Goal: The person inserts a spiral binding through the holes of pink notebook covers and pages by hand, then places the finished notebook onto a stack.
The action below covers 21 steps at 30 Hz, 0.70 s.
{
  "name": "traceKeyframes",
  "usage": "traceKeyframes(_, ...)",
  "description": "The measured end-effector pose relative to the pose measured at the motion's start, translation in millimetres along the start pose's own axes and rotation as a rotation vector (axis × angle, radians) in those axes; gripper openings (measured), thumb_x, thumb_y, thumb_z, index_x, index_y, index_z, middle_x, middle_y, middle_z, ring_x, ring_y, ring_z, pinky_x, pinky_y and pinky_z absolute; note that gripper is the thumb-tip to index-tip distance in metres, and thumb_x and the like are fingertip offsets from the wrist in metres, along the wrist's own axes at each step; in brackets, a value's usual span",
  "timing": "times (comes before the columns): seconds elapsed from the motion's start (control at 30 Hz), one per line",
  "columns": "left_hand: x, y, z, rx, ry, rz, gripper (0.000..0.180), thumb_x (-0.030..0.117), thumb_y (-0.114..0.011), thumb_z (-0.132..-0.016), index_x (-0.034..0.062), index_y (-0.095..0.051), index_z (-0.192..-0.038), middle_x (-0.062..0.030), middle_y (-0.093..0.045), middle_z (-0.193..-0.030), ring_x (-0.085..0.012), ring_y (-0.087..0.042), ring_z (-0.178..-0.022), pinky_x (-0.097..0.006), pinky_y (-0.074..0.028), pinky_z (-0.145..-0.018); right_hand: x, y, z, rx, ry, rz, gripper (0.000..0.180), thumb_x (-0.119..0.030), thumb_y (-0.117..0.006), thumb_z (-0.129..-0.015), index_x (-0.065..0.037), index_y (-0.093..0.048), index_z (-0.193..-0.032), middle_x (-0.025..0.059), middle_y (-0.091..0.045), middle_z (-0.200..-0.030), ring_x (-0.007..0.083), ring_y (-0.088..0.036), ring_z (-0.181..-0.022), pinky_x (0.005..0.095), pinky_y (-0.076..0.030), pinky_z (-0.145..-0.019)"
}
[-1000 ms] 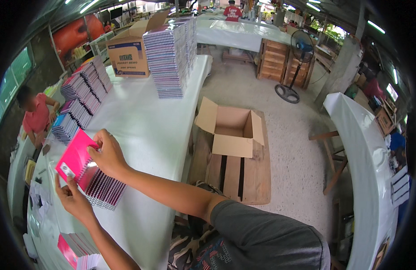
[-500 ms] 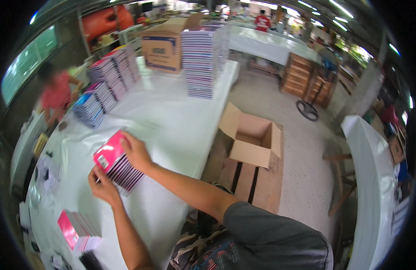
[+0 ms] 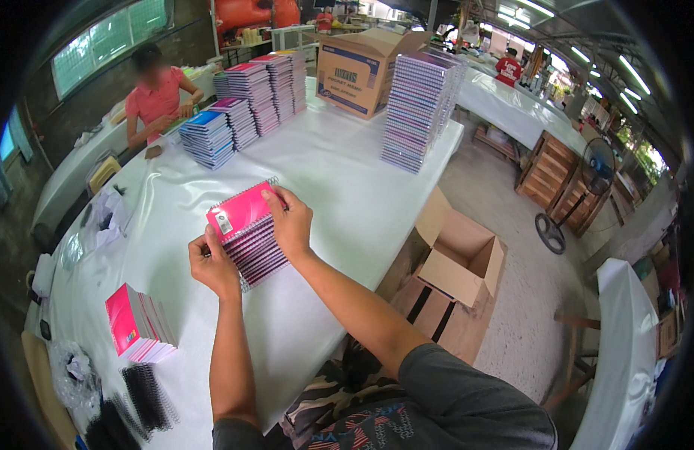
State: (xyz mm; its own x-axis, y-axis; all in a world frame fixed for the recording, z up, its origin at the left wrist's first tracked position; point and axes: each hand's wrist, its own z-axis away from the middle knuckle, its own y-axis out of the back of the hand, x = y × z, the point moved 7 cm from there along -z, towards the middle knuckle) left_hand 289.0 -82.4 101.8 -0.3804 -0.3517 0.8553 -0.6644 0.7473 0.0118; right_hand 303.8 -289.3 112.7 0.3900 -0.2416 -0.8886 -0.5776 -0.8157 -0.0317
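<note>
Both my hands grip a stack of spiral-bound notebooks (image 3: 245,211) with shiny pink covers, over the white-covered table. My left hand (image 3: 215,264) is closed at the stack's near left corner, with its thumb on the top cover's edge. On the right side, my right hand (image 3: 290,226) is closed with its thumb on the cover and its fingers around the far side. Dark wire coils show along the layered edges. To the left of my left forearm stands a block of pink-covered pads (image 3: 140,324), with no wire visible on them. Black wire coils (image 3: 150,397) lie close by.
Tall notebook stacks (image 3: 416,112) and a cardboard box (image 3: 354,75) stand at the table's far end, with more stacks (image 3: 249,94) to the left. An open carton (image 3: 463,251) rests on a wooden pallet at right. A co-worker in pink (image 3: 153,101) sits beyond; a fan (image 3: 598,165) stands right.
My view has swung, so the scene sits farther right and is sharper. Both hands still hold the pink notebook stack; their grip looks much the same.
</note>
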Motion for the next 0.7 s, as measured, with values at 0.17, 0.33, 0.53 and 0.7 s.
traceKeyframes(0.17,8.9,-2.2,5.7,0.051,-0.107,0.011,0.031,0.026,-0.065,-0.087,-0.0002,-0.057,-0.073,-0.0028,-0.055,-0.065,-0.0106,-0.046,-0.058,-0.026,-0.041,-0.057,4.8,6.5,-2.2,0.119,0.082,-0.061,0.038,-0.034,-0.066,-0.083,0.001,-0.065,-0.099,0.0203,-0.066,-0.089,0.0325,-0.066,-0.082,0.0350,-0.050,-0.073)
traceKeyframes(0.33,4.9,-0.8,2.2,0.011,-0.002,0.062,0.032,0.028,-0.066,-0.087,0.0004,-0.057,-0.072,-0.0003,-0.053,-0.063,-0.0080,-0.042,-0.058,-0.024,-0.039,-0.056,3.0,4.0,-1.6,0.037,0.028,-0.001,0.033,-0.025,-0.068,-0.083,0.004,-0.065,-0.098,0.0154,-0.068,-0.084,0.0171,-0.063,-0.073,0.0279,-0.049,-0.071)
traceKeyframes(0.53,8.1,-2.4,0.8,0.001,-0.086,0.073,0.028,0.026,-0.067,-0.086,0.0006,-0.059,-0.075,-0.0012,-0.055,-0.065,-0.0093,-0.045,-0.059,-0.025,-0.040,-0.057,12.4,5.0,-5.6,0.062,0.099,0.051,0.031,-0.026,-0.068,-0.083,0.002,-0.066,-0.095,0.0143,-0.067,-0.079,0.0165,-0.061,-0.069,0.0277,-0.048,-0.069)
traceKeyframes(0.7,40.7,28.2,-13.5,0.153,-0.282,0.018,0.021,0.023,-0.062,-0.088,0.0023,-0.061,-0.086,-0.0044,-0.060,-0.084,-0.0135,-0.052,-0.073,-0.028,-0.041,-0.062,15.6,25.8,-0.1,0.093,0.134,0.080,0.038,-0.035,-0.061,-0.087,-0.005,-0.062,-0.110,0.0140,-0.065,-0.096,0.0286,-0.058,-0.092,0.0360,-0.044,-0.083)
